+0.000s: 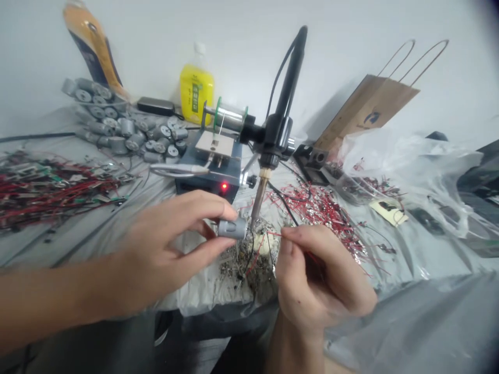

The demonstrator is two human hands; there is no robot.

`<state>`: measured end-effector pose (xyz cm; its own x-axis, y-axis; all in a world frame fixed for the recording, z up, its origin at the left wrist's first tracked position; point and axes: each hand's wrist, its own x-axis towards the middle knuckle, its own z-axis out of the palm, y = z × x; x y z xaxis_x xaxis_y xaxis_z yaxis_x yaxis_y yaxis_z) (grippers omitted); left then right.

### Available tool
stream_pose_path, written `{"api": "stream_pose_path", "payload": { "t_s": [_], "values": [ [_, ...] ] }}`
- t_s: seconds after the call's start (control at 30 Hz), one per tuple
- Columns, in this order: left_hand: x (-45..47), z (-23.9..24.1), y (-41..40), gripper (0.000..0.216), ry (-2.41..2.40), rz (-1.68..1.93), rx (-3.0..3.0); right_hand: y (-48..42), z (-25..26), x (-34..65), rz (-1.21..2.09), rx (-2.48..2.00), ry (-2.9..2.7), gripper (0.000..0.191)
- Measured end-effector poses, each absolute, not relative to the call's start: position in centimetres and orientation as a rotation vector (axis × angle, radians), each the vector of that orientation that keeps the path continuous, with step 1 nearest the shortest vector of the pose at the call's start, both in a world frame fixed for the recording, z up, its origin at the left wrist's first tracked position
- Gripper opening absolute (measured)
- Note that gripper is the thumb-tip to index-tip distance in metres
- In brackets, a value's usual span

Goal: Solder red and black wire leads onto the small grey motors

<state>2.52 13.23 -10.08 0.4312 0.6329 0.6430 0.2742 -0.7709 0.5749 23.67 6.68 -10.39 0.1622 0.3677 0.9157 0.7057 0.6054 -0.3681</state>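
Observation:
Between the thumb and fingers of my left hand is a small grey cylindrical motor, its end turned to the right. Just beside that end is the tip of a soldering iron, clamped tip-down in a stand; whether they touch I cannot tell. My right hand pinches a thin red wire that points left toward the motor. Beneath both hands lies a heap of solder bits and wire scraps.
Behind my hands stands a soldering station with a solder spool. Grey motors are piled back left. Red-wired parts lie right, more wired pieces left. A yellow bottle, paper bag and plastic bag stand behind.

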Motion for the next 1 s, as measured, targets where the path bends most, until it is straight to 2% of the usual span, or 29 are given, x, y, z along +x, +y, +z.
{"api": "stream_pose_path", "payload": {
  "t_s": [0.23,1.0],
  "values": [
    [2.6,-10.0,13.5,0.017,0.736,1.326,2.296,7.3,-10.7,23.5,-0.356,-0.867,-1.417,0.024],
    [2.8,-9.5,12.9,0.019,0.920,1.197,2.253,7.3,-11.1,23.1,-0.288,-0.959,-1.402,0.019]
  ]
}}
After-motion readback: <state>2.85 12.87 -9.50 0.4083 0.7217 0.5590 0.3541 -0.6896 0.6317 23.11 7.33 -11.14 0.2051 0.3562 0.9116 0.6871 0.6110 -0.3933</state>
